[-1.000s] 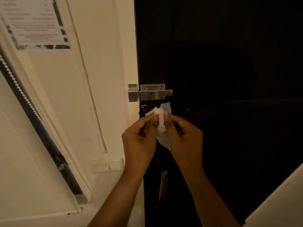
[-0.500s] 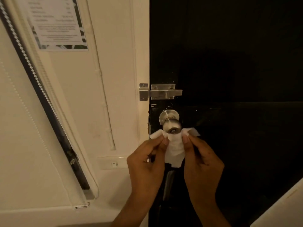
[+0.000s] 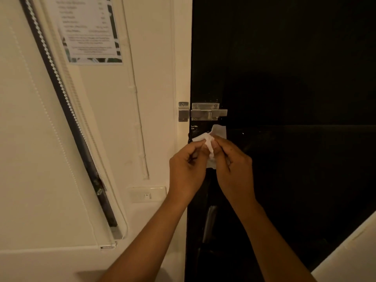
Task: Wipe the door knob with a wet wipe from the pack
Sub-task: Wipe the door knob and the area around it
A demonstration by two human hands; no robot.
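Note:
A white wet wipe (image 3: pixel 218 132) is pinched between the fingertips of both my hands in front of the dark door (image 3: pixel 284 78). My left hand (image 3: pixel 187 167) grips its left corner, and my right hand (image 3: pixel 234 163) grips it from the right. The wipe and my hands cover the spot just below the bolt, so the door knob is hidden. No wipe pack is in view.
A silver slide bolt (image 3: pixel 205 112) bridges the door and the cream frame just above my hands. A wall switch (image 3: pixel 147 194) sits lower left. A printed notice (image 3: pixel 89 29) and a window blind (image 3: pixel 67 110) are on the left wall. A pale surface (image 3: pixel 350 259) shows at lower right.
Half a second ago the wipe hung below the bare metal knob. Both hands have since lifted it up over the knob, which is now covered.

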